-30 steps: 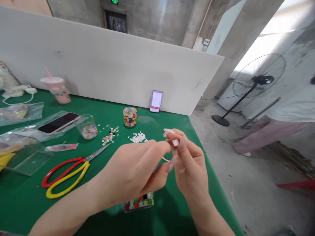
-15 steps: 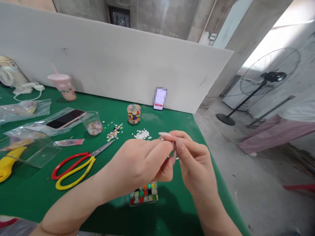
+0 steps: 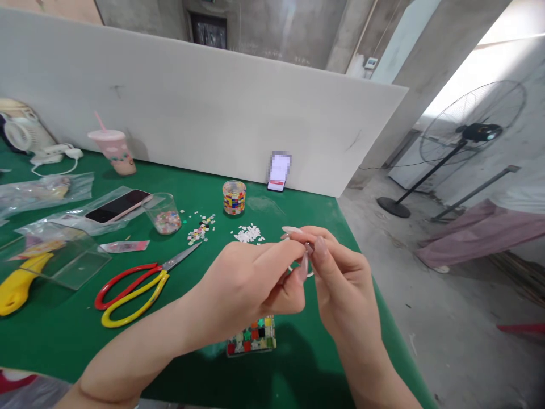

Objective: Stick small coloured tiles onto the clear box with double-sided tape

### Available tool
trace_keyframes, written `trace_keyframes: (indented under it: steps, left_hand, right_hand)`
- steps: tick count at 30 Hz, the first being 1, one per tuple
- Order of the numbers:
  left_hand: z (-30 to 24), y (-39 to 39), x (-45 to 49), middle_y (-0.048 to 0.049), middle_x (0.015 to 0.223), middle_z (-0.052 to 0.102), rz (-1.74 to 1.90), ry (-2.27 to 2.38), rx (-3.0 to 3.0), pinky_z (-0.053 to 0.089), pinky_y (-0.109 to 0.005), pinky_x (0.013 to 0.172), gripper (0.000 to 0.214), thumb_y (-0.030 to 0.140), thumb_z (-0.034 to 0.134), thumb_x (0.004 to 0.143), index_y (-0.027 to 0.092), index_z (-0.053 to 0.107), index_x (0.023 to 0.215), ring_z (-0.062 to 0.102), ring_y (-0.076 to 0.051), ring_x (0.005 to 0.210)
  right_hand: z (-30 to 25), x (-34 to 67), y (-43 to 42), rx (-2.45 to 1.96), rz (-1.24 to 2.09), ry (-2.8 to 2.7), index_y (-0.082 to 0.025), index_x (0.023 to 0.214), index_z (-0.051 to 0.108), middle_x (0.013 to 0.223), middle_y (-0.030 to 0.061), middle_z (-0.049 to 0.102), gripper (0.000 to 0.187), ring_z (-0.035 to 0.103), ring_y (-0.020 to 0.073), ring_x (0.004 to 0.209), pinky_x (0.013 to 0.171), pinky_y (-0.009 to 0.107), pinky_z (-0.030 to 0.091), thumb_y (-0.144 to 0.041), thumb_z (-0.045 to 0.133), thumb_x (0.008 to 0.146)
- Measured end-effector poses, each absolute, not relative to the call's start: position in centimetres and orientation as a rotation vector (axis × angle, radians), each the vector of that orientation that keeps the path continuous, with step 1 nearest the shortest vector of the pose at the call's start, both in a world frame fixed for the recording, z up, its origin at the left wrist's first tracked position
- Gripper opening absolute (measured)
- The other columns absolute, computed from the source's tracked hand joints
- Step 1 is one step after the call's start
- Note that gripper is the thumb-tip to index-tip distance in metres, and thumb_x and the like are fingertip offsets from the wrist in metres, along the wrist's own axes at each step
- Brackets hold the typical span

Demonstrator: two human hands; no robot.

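Scissors [image 3: 163, 269], loose tiles [image 3: 248, 233] and bare concrete walls [image 3: 276, 25] suggest a craft workshop.

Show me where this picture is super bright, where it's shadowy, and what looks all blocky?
Head view: washed-out glare at upper right, above the pedestal fan; head view: dark shadow on the green tabletop, right of the mosaic-tiled piece; head view: blocky squares over the standing phone.
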State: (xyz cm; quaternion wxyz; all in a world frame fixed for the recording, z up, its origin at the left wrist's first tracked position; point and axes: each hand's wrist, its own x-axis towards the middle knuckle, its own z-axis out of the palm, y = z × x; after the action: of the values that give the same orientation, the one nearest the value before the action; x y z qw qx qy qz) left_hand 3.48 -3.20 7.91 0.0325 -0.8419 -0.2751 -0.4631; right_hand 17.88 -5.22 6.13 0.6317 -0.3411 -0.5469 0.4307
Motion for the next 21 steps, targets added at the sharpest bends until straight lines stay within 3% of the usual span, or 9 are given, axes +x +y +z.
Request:
trace_keyframes:
  steps: [9, 14, 21]
  left_hand:
    - [8.9, -3.5, 3.4, 0.0072, 0.052, 0.033, -1.490, -0.901, -2.822, 0.024, -0.017, 0.040, 0.020, 0.008, 0.047, 0.080, 0.020, 0.044, 0.064, 0.024, -0.007, 0.045]
    - [9.2, -3.5, 3.2, 0.0075, 0.055, 0.029, -1.461, -0.916, -2.946, 0.022, -0.015, 0.039, 0.022, 0.008, 0.049, 0.081, 0.019, 0.042, 0.064, 0.021, -0.007, 0.046]
    - [9.3, -3.6, 2.9, 0.0089, 0.055, 0.037, -1.449, -0.890, -2.978, 0.022, -0.014, 0.038, 0.014, 0.006, 0.050, 0.079, 0.019, 0.049, 0.072, 0.026, -0.005, 0.046]
  right_hand:
    - [6.0, 17.6, -5.6, -0.776, 0.985, -1.229, -0.034, 0.093, 0.079, 0.095, -0.0004, 0.072, 0.018, 0.065, 0.0141, 0.095, 0.084, 0.025, 0.055, -0.039, 0.062, 0.091]
    - [6.3, 17.5, -5.6, -0.766, 0.986, -1.227, -0.035, 0.092, 0.079, 0.092, 0.0003, 0.072, 0.017, 0.065, 0.0158, 0.094, 0.084, 0.028, 0.056, -0.039, 0.062, 0.091]
    - [6.4, 17.6, -5.6, -0.757, 1.086, -1.207, -0.035, 0.091, 0.079, 0.095, -0.0012, 0.073, 0.019, 0.065, 0.0142, 0.093, 0.085, 0.026, 0.054, -0.041, 0.061, 0.091]
